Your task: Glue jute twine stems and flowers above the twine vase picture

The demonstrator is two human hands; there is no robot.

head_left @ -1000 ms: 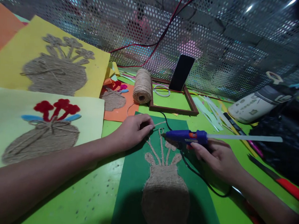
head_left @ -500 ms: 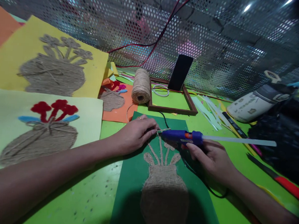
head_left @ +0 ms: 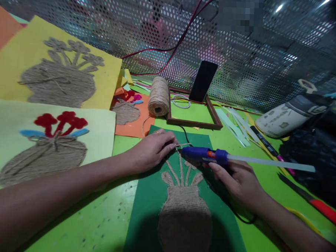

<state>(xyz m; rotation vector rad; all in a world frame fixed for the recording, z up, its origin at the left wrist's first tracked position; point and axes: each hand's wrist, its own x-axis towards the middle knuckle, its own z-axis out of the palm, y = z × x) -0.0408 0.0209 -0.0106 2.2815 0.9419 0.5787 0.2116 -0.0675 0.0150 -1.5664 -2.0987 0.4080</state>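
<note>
A green sheet (head_left: 144,214) lies in front of me, bearing a twine vase (head_left: 185,212) with stems and leaves. My left hand (head_left: 156,149) is closed, pinching a short piece of twine (head_left: 184,144) near the top of the stems. My right hand (head_left: 242,181) is wrapped round a blue glue gun (head_left: 204,154), with a long clear glue stick (head_left: 272,163) out of its back. The gun's tip points left, close to my left fingertips and the twine. Whether the tip touches the twine is too small to tell.
A twine spool (head_left: 159,94) stands beside a brown frame (head_left: 194,123) and a leaning phone (head_left: 203,81). Twine artworks on yellow (head_left: 109,71) and pale (head_left: 101,119) sheets lie left. At right are a bottle (head_left: 285,116), a marker (head_left: 263,141), a red-handled tool (head_left: 324,211) and a black bag (head_left: 308,154).
The back end of the glue stick has dipped slightly and shifted right as the glue gun tilts a little. My left hand has barely moved.
</note>
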